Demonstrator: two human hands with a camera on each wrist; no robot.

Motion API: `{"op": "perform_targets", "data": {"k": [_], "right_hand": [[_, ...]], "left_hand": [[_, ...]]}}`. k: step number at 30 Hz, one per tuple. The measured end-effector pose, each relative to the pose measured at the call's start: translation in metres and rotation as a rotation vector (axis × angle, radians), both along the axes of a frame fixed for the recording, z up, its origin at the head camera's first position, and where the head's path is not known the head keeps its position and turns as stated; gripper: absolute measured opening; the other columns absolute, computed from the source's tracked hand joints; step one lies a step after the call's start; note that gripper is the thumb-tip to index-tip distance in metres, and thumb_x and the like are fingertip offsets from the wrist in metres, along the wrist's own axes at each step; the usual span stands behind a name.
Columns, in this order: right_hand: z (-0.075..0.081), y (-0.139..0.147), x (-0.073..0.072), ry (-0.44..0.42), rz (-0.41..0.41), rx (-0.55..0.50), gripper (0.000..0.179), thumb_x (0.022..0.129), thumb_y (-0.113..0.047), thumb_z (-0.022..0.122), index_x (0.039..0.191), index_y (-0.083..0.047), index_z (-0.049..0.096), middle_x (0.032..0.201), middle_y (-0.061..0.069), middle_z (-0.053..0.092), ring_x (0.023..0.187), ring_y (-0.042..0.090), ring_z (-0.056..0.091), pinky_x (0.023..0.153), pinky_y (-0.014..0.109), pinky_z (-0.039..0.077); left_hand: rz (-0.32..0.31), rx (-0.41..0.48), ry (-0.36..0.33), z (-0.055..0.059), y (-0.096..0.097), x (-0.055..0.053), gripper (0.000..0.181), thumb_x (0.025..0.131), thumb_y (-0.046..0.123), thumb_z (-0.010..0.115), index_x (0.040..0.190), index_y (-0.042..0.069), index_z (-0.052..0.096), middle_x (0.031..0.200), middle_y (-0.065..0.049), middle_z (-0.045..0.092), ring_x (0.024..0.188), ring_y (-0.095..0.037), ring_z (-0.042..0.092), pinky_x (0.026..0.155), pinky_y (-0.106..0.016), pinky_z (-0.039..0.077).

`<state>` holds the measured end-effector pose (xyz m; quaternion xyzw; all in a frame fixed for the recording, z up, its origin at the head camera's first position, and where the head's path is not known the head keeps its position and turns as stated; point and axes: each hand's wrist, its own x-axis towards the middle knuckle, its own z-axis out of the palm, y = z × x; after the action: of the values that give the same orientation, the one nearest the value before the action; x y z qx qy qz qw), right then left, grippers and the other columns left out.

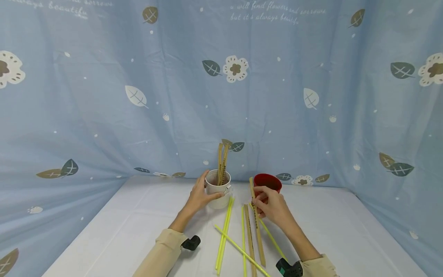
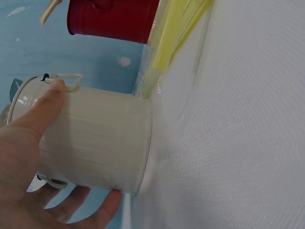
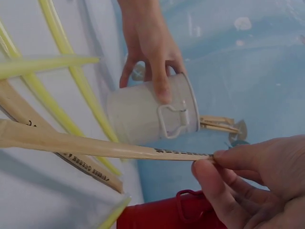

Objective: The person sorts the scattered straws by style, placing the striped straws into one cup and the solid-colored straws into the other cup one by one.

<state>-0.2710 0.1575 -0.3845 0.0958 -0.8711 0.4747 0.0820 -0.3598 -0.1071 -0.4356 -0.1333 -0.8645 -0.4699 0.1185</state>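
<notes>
My left hand (image 1: 200, 198) grips the side of a white metal bucket (image 2: 100, 133), thumb near a wire handle and fingers spread on the opposite side. Brown paper-wrapped sticks (image 1: 222, 163) stand upright in it, leaning together. My right hand (image 1: 273, 206) pinches another brown paper-wrapped stick (image 3: 119, 148), with black print, between thumb and fingertips. In the head view this stick slants in front of a red bucket (image 1: 268, 181), its far end at the rim's left. A similar brown stick (image 1: 250, 238) lies on the table beneath it.
Several yellow sticks (image 1: 238, 248), apparently in clear film, lie on the white-covered table (image 1: 145, 223), some crossing each other. A blue patterned curtain (image 1: 180, 96) hangs behind the buckets and along both sides.
</notes>
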Motion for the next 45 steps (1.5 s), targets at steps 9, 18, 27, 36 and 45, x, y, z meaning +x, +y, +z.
{"op": "perform_targets", "data": {"k": [9, 18, 27, 36, 45], "right_hand": [[0.004, 0.004, -0.001, 0.064, -0.013, -0.007, 0.034, 0.09, -0.009, 0.07, 0.124, -0.01, 0.064, 0.089, 0.01, 0.068, 0.06, 0.02, 0.066, 0.054, 0.037, 0.058], [0.004, 0.008, -0.005, 0.11, -0.031, -0.018, 0.029, 0.09, -0.01, 0.071, 0.119, -0.011, 0.066, 0.088, 0.01, 0.067, 0.063, 0.022, 0.067, 0.051, 0.028, 0.057], [0.01, 0.008, -0.011, 0.174, -0.045, -0.073, 0.025, 0.092, -0.011, 0.069, 0.116, -0.009, 0.067, 0.091, 0.012, 0.069, 0.067, 0.025, 0.069, 0.056, 0.033, 0.059], [0.027, 0.007, -0.019, 0.224, -0.029, -0.099, 0.025, 0.094, -0.012, 0.066, 0.118, -0.006, 0.065, 0.096, 0.016, 0.069, 0.069, 0.022, 0.07, 0.057, 0.028, 0.059], [0.054, -0.004, -0.033, 0.28, -0.026, -0.115, 0.027, 0.095, -0.012, 0.064, 0.121, -0.005, 0.061, 0.104, 0.018, 0.068, 0.074, 0.031, 0.073, 0.061, 0.035, 0.06]], "left_hand": [[-0.004, 0.005, 0.011, -0.001, 0.0, 0.0, 0.108, 0.071, 0.047, 0.086, 0.156, 0.021, 0.025, 0.148, -0.016, 0.041, 0.128, -0.038, 0.051, 0.098, -0.06, 0.045], [-0.001, 0.005, 0.018, -0.002, 0.0, -0.001, 0.109, 0.07, 0.048, 0.086, 0.156, 0.02, 0.025, 0.149, -0.017, 0.041, 0.128, -0.038, 0.051, 0.098, -0.061, 0.045], [-0.003, 0.005, 0.028, -0.002, -0.001, -0.001, 0.109, 0.07, 0.047, 0.087, 0.156, 0.019, 0.025, 0.148, -0.017, 0.041, 0.128, -0.038, 0.052, 0.098, -0.061, 0.046], [-0.002, 0.003, 0.032, -0.002, 0.0, -0.001, 0.108, 0.071, 0.045, 0.086, 0.156, 0.018, 0.026, 0.148, -0.018, 0.041, 0.126, -0.038, 0.052, 0.096, -0.06, 0.046], [0.011, -0.004, 0.04, -0.002, 0.0, -0.001, 0.108, 0.07, 0.046, 0.087, 0.156, 0.018, 0.027, 0.147, -0.017, 0.043, 0.125, -0.037, 0.053, 0.096, -0.059, 0.047]]}}
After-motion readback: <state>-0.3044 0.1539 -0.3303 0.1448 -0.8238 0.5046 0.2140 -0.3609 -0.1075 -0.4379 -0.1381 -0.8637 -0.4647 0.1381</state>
